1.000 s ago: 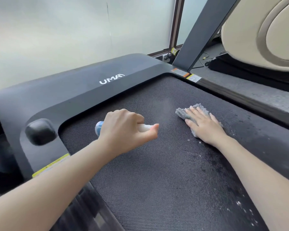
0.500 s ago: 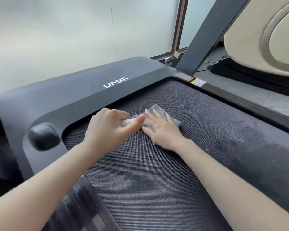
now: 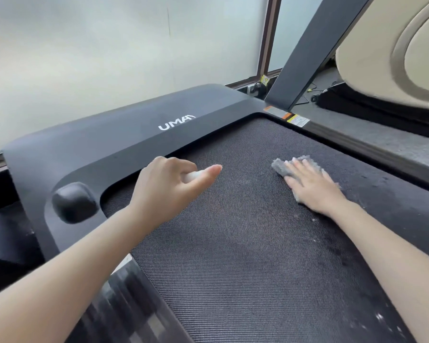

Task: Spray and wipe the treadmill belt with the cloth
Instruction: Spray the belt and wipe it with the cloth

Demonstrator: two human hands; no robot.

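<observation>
The dark textured treadmill belt (image 3: 233,256) fills the lower middle of the view. My left hand (image 3: 169,189) hovers over its front left part and grips a small white spray bottle (image 3: 192,176), of which only a white piece shows between the fingers and thumb. My right hand (image 3: 312,186) lies flat, fingers straight, pressing a grey cloth (image 3: 280,167) onto the belt near its front right. Wet dark patches and white specks mark the belt on the right side.
The black motor cover (image 3: 109,144) with white lettering borders the belt's front. A black rounded knob (image 3: 73,201) sits at its left corner. A dark upright post (image 3: 305,58) rises at the right rail. A beige machine (image 3: 394,45) stands beyond; frosted glass wall behind.
My right hand slid the cloth left to beside my left hand, then back to the right. My left hand stayed in place holding the bottle.
</observation>
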